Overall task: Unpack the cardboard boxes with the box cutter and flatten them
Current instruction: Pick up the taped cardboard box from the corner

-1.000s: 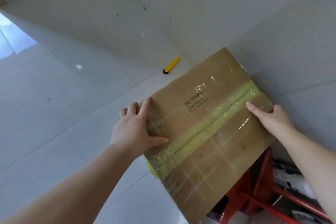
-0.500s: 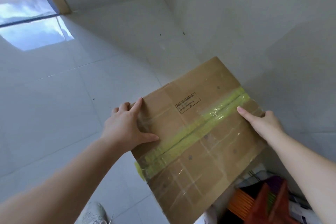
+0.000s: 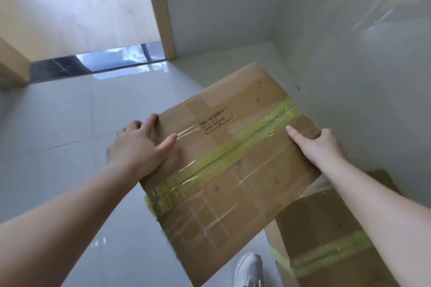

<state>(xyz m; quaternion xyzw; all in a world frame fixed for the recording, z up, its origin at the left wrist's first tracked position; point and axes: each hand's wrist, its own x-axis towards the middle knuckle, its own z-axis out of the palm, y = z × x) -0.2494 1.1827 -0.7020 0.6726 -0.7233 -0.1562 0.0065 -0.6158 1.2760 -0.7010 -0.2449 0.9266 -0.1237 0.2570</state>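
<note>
The person carried a sealed cardboard box (image 3: 233, 170) in the air above the tiled floor (image 3: 70, 147), near the corner of the room. The left hand (image 3: 137, 147) gripped the left edge, with the thumb lying on top and the fingers curled over the rim. The right hand (image 3: 319, 147) held the right edge in the same way, thumb flat on the lid beside the yellow-green tape (image 3: 224, 158). This tape was uncut, so I judged that the step was only fetching the box — not opening it. A second taped box (image 3: 331, 240) stood lower on the right. No box cutter was visible. The next move probably called for putting the box down on the floor with the seam upward, and then finding the cutter.
</note>
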